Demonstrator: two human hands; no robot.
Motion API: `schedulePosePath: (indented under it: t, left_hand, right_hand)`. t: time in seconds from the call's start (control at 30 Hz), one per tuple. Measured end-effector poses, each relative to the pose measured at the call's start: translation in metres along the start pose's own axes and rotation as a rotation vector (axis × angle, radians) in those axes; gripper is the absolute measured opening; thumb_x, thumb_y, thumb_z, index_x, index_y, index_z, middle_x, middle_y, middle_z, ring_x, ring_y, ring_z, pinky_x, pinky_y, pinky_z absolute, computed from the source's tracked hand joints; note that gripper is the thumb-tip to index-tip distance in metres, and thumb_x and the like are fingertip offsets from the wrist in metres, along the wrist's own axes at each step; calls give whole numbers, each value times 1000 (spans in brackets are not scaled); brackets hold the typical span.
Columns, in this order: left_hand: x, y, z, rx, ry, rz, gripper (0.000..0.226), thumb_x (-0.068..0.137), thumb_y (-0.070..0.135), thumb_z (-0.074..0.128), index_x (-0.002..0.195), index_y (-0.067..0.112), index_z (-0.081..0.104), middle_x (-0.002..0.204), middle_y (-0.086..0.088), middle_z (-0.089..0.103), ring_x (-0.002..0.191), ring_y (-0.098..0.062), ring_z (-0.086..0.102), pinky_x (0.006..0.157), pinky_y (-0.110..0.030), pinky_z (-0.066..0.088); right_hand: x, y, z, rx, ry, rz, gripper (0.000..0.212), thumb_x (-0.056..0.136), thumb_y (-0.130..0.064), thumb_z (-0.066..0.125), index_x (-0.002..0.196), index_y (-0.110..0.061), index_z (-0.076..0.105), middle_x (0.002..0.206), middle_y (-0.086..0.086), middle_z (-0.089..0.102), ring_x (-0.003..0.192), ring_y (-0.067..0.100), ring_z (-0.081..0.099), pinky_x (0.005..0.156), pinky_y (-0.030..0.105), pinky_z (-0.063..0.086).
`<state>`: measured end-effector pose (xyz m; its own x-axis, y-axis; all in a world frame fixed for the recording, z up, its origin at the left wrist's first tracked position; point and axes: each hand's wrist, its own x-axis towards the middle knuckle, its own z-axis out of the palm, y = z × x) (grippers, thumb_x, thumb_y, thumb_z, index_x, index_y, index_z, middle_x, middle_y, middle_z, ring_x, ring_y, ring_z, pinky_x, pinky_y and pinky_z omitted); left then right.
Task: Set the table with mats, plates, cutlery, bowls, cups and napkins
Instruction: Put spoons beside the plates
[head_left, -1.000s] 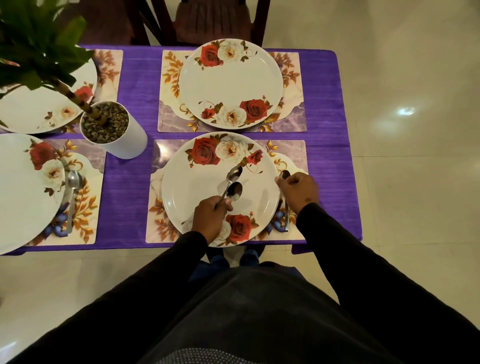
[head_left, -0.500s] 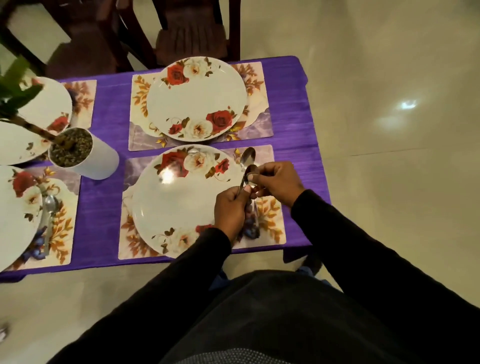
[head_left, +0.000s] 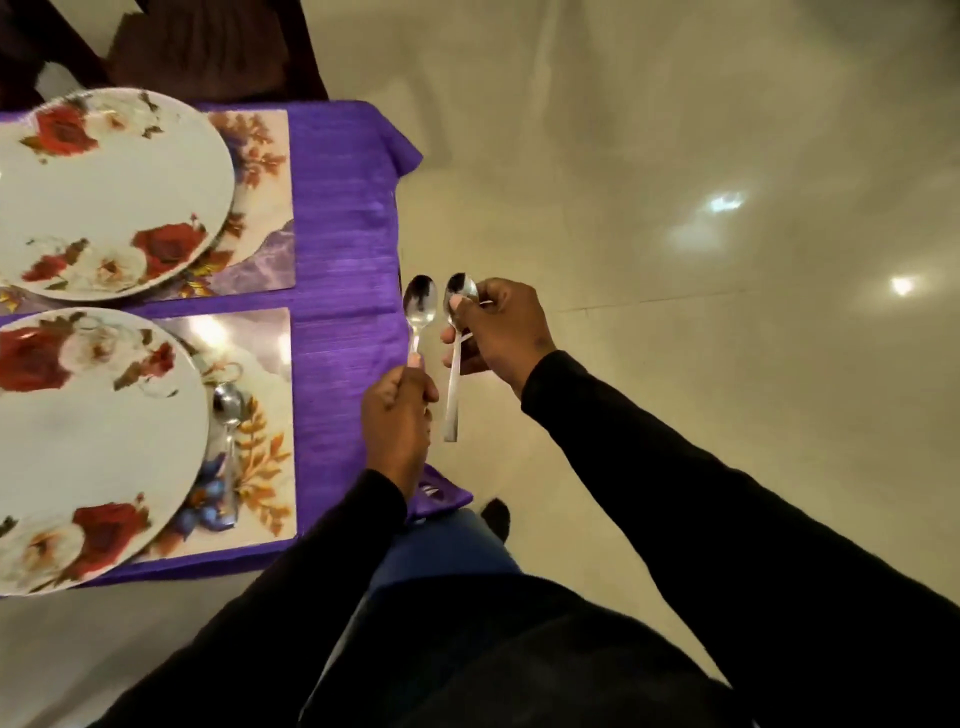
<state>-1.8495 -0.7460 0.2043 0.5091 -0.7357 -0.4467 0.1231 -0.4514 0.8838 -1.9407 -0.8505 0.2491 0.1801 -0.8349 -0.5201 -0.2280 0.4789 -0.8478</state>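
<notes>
My left hand (head_left: 397, 415) grips the handle of one steel spoon (head_left: 420, 312), bowl pointing up, at the table's right edge. My right hand (head_left: 498, 327) pinches a second steel spoon (head_left: 453, 384) near its bowl, the handle hanging down over the floor. A third spoon (head_left: 227, 431) lies on the near floral mat (head_left: 260, 415), right of the near rose-patterned plate (head_left: 93, 447). The far plate (head_left: 109, 192) sits on the far mat (head_left: 260, 156).
The purple tablecloth (head_left: 343, 218) ends at the table's right edge, with shiny beige floor (head_left: 675, 208) beyond it. A dark wooden chair (head_left: 197, 47) stands behind the far end. My foot (head_left: 496, 517) shows by the near corner.
The view has swung to the right, past the table edge. My right hand took one of the two spoons from my left hand, and both hands moved right, off the near mat.
</notes>
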Motion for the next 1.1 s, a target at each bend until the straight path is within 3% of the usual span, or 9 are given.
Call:
schedulePosePath:
  t: [0.17, 0.27, 0.37, 0.63, 0.83, 1.0, 1.1]
  left_hand:
    - [15, 11, 34, -51, 38, 17, 44, 106, 28, 45, 64, 14, 52, 55, 5, 45, 49, -8, 38, 49, -23, 31]
    - [28, 27, 57, -53, 99, 40, 46, 106, 33, 45, 69, 9, 60, 57, 2, 44, 51, -7, 36, 50, -25, 31]
    - [48, 51, 78, -105, 145, 55, 44, 105, 33, 47, 80, 7, 71, 53, 11, 40, 52, -7, 34, 49, -23, 30]
    - [160, 157, 143, -218, 190, 105, 29, 104, 29, 49, 102, 23, 77, 56, 8, 31, 52, -9, 28, 46, -22, 25]
    - [250, 247, 190, -249, 201, 179, 28, 106, 24, 46, 122, 22, 69, 60, 12, 39, 57, -5, 37, 48, -18, 34]
    - [305, 290, 202, -308, 258, 168, 28, 107, 16, 42, 116, 18, 69, 60, 11, 44, 57, -4, 43, 49, -19, 37]
    - [349, 305, 205, -364, 370, 127, 29, 106, 15, 42, 110, 17, 71, 64, 9, 47, 59, -6, 44, 49, -20, 38]
  right_hand:
    - [21, -19, -31, 14, -99, 85, 15, 92, 6, 51, 103, 12, 60, 78, 18, 65, 55, 26, 65, 53, 30, 56]
    - [45, -33, -42, -39, -156, 66, 13, 94, 3, 54, 102, 7, 64, 80, 15, 68, 57, 24, 65, 53, 29, 55]
    - [78, -60, -54, -39, -155, 10, 12, 95, -3, 57, 101, 3, 66, 79, 13, 69, 56, 23, 62, 55, 30, 55]
    - [201, -187, -83, -140, -261, -130, 10, 96, -2, 58, 100, 0, 67, 82, 18, 71, 52, 18, 61, 53, 28, 56]
    - [293, -275, -101, -168, -296, -218, 11, 97, -5, 58, 101, 2, 66, 82, 15, 73, 54, 16, 63, 56, 28, 54]
    - [353, -318, -86, -189, -419, -219, 10, 97, -2, 56, 100, 3, 64, 80, 22, 71, 51, 14, 64, 53, 28, 52]
    - [400, -343, -61, -250, -510, -216, 9, 97, -3, 57, 98, 0, 65, 75, 15, 68, 52, 15, 63, 53, 29, 53]
